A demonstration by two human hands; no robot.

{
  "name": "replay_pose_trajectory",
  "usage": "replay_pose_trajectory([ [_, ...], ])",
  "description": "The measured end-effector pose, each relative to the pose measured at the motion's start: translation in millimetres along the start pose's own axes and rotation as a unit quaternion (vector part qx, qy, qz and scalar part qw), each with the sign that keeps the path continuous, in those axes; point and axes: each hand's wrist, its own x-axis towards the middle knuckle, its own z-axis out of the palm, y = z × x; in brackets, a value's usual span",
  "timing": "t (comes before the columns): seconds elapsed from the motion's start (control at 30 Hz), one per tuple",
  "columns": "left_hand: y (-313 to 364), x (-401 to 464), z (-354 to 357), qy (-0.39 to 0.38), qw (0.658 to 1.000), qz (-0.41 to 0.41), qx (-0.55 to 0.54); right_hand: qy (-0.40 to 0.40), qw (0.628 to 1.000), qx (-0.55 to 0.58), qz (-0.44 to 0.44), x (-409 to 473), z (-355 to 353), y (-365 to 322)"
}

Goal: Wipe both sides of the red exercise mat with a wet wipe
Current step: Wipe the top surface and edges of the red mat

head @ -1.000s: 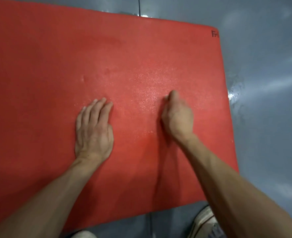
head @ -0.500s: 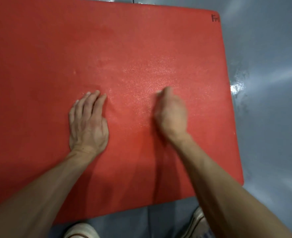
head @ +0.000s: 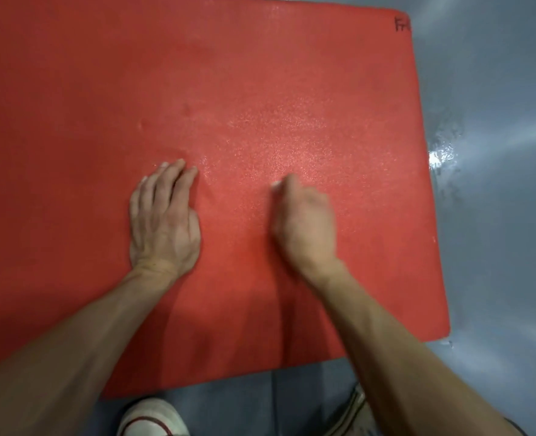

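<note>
Mat: red, lying flat on the grey floor, upper face showing; its near edge sits just ahead of the person's shoes, its right edge in view with a small dark mark at the far right corner.
Wet sheen: a speckled gloss lies ahead of and to the right of the right hand, judged to be the freshly wiped patch; the left and near parts look dull.
Wipe: only a small white tip shows at the fingertips of the right hand; the rest is hidden beneath it.
Right hand: fingers curled, bunched down on the wipe against the mat; blurred, so the exact grip cannot be told.
Left hand: flat on the mat, fingers straight and together, just left of the right hand, pinning the mat.
Step, judged: wiping the upper face.
Technique, advised: overlap strokes from glossy into dull ground; keep the palm weight steady so the mat does not creep; unfold the wipe for wider contact.
Remaining, judged: left portion, then the underside.
</note>
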Motion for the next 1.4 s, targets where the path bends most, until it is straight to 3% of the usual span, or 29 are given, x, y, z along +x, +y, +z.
replay_pose_trajectory([
  [0.07, -1, 0, 0, 0.001, 1.0, 0.004, -0.003, -0.051, 0.991, 0.009, -0.125, -19, 11, -38],
  [0.13, -2, 0, 0, -0.003, 1.0, 0.004, -0.005, -0.065, 0.98, 0.008, -0.19, -21, 6, -23],
  [0.2, -1, 0, -1, -0.011, 1.0, -0.002, -0.006, -0.045, 0.988, -0.003, -0.148, -9, -8, 22],
  [0.3, 0, 0, -1, -0.01, 1.0, -0.001, -0.003, 0.013, 0.998, -0.05, 0.035, 4, -34, 86],
  [0.37, 0, 0, -1, -0.01, 1.0, 0.001, -0.001, 0.04, 0.992, -0.038, 0.112, 3, -31, 81],
  [0.4, 1, 0, -1, -0.01, 1.0, 0.001, -0.002, 0.038, 0.993, -0.038, 0.106, -1, -24, 63],
  [0.5, 0, 0, -2, -0.006, 1.0, 0.0, -0.003, -0.033, 0.998, -0.019, -0.056, -22, -5, 3],
  [0.57, 0, 0, -1, -0.004, 1.0, 0.001, -0.005, -0.077, 0.987, -0.027, -0.142, -26, -7, 11],
  [0.63, 0, 0, 0, -0.007, 1.0, -0.002, -0.004, -0.058, 0.993, -0.042, -0.091, -15, -17, 53],
  [0.7, 0, 0, -1, -0.003, 1.0, -0.006, -0.001, -0.028, 0.998, -0.056, 0.02, -6, -31, 93],
  [0.8, 0, 1, -1, -0.007, 1.0, -0.002, 0.0, 0.024, 0.992, -0.026, 0.125, -9, -29, 83],
  [0.87, 1, 0, -1, -0.009, 1.0, -0.001, 0.004, -0.003, 0.997, -0.02, 0.081, -20, -14, 31],
  [0.93, 0, 0, -1, -0.009, 1.0, 0.001, 0.005, -0.048, 0.997, -0.002, -0.053, -36, -1, -13],
  [1.0, -1, 0, -1, -0.008, 1.0, 0.002, 0.002, -0.091, 0.986, 0.001, -0.139, -42, -2, -13],
  [1.07, -1, 0, -1, -0.011, 1.0, 0.0, 0.0, -0.063, 0.993, -0.023, -0.097, -33, -12, 29],
  [1.13, 0, 0, -1, -0.007, 1.0, -0.002, 0.003, -0.027, 0.998, -0.047, 0.037, -23, -29, 75],
  [1.23, 0, 1, -1, -0.007, 1.0, -0.002, 0.003, 0.027, 0.989, -0.023, 0.142, -23, -34, 76],
  [1.3, 0, 1, -1, -0.008, 1.0, -0.002, 0.003, 0.01, 0.995, -0.009, 0.094, -33, -16, 27],
  [1.4, -1, 0, 0, -0.006, 1.0, 0.006, 0.003, -0.061, 0.991, 0.017, -0.114, -58, 6, -47],
])
